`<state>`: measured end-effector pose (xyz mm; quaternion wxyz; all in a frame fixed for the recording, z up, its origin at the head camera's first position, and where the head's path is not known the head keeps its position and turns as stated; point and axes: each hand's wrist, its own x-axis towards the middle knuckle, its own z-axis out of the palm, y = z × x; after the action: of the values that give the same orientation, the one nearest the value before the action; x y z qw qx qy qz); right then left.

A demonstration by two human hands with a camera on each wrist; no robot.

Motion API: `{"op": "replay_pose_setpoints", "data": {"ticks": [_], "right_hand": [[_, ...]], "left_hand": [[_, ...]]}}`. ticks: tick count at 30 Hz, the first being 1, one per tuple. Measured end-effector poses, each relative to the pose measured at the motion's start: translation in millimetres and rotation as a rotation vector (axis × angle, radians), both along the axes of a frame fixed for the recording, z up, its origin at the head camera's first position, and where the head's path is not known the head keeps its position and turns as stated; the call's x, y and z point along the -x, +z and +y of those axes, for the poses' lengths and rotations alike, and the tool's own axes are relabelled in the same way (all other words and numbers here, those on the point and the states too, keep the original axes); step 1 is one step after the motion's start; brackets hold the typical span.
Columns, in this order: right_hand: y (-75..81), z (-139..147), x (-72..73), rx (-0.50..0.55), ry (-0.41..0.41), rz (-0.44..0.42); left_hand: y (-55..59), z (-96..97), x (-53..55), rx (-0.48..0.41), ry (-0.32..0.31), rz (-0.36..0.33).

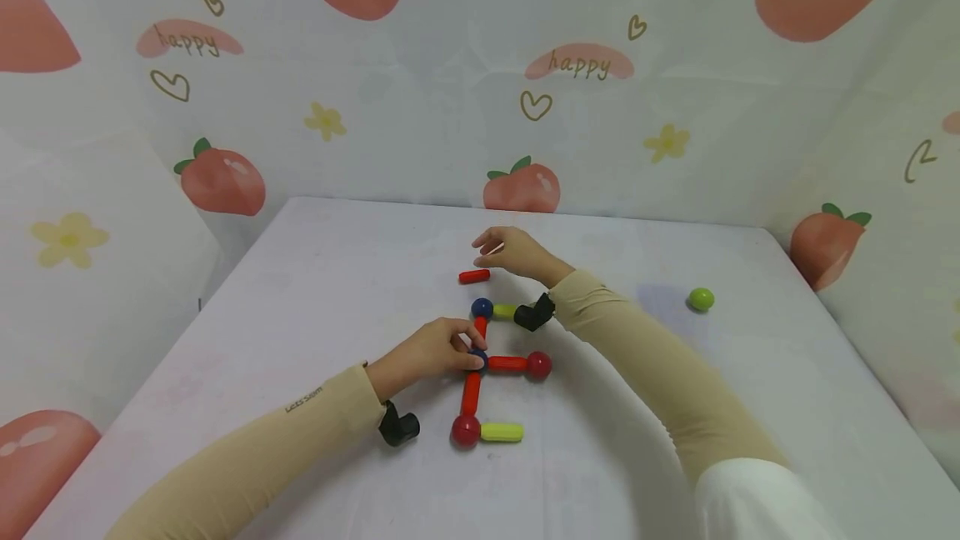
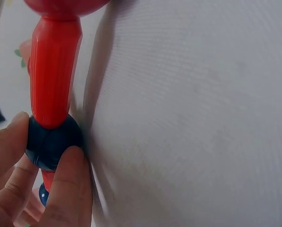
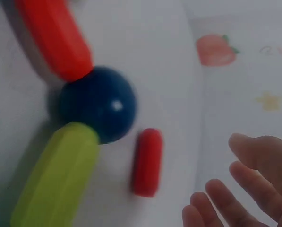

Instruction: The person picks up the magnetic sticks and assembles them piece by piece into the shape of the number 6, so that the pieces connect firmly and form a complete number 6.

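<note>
My left hand [image 1: 442,346] pinches the middle blue ball [image 2: 51,142] between thumb and fingers. Red rods join this ball to a far blue ball [image 3: 100,104], to a red ball [image 1: 538,365] on the right and to a near red ball [image 1: 466,430]. A yellow-green rod [image 3: 55,175] sticks out from the far blue ball, another yellow-green rod [image 1: 502,432] from the near red ball. Over the far part of the table, my right hand [image 1: 517,254] holds nothing, its fingers loosely bent. Just below it lies a loose red rod [image 3: 148,163], apart from the joined pieces.
A green ball [image 1: 701,299] lies alone at the right on the white table [image 1: 360,273]. Black wrist cameras [image 1: 397,425] hang under both forearms, close to the pieces. A fruit-printed cloth [image 1: 420,90] stands behind the table.
</note>
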<state>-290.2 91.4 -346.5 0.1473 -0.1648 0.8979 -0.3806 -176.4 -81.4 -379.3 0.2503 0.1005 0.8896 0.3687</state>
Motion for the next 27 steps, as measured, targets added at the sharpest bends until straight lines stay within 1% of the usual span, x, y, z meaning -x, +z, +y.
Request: {"op": "replay_pose_setpoints", "data": {"ticks": [5,12,18,27], "right_hand": [[-13.8,-9.2,3.7,-0.084,-0.011,-0.037],[-27.9,-13.9,11.2,-0.169,-0.004,-0.017],[-28.8,-15.6,13.5,-0.188,-0.011,0.005],[-28.1,-19.1,14.9,-0.237,-0.015,0.004]], "left_hand": [[1.1,0.4,-1.5,-0.007,-0.005,0.005],[3.0,0.0,-1.1,0.006,-0.011,0.016],[3.3,0.7,-0.3,0.011,0.000,0.009],[3.6,1.4,-0.7,0.002,0.012,0.002]]}}
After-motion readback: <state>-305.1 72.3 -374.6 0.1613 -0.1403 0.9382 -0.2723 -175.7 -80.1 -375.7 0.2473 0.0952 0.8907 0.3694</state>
